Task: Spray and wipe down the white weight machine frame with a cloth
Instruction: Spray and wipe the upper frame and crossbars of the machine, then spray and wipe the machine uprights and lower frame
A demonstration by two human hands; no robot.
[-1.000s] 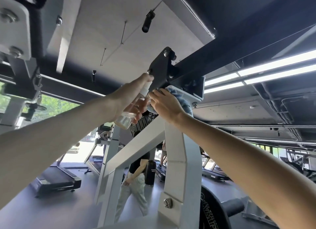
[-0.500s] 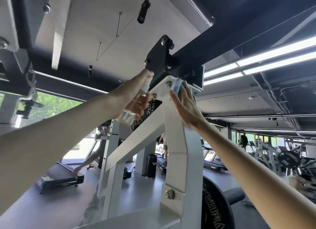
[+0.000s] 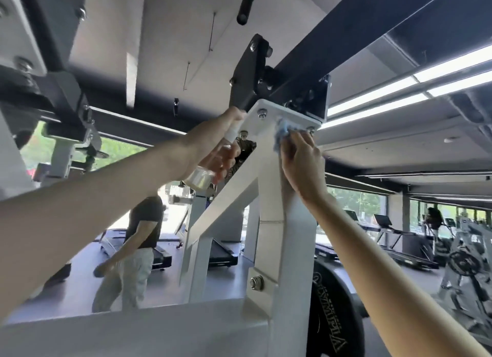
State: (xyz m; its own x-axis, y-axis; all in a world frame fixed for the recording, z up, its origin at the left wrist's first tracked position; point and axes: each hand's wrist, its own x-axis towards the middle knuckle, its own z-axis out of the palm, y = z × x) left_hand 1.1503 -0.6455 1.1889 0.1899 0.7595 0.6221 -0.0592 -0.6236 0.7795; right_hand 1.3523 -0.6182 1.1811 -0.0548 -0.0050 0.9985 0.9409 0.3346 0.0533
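At the top of the white weight machine frame (image 3: 274,223), the right hand (image 3: 303,165) presses a blue cloth (image 3: 281,133) with flat fingers, while the left hand (image 3: 210,143) clamps its fingers round a spray bottle (image 3: 202,174) just left. The cloth may snag on nearby bolts (image 3: 262,113).

Bright daylight through windows (image 3: 117,150) and ceiling strips (image 3: 452,63) — edges bowed, background softly blurred.

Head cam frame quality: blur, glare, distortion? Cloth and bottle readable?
Head view: wide-angle lens bows the white frame; ceiling light strips are blown out, windows backlit; blue cloth under the right hand is soft but readable; clear spray bottle in the left hand is low-contrast; gym machines at far right are smeared.
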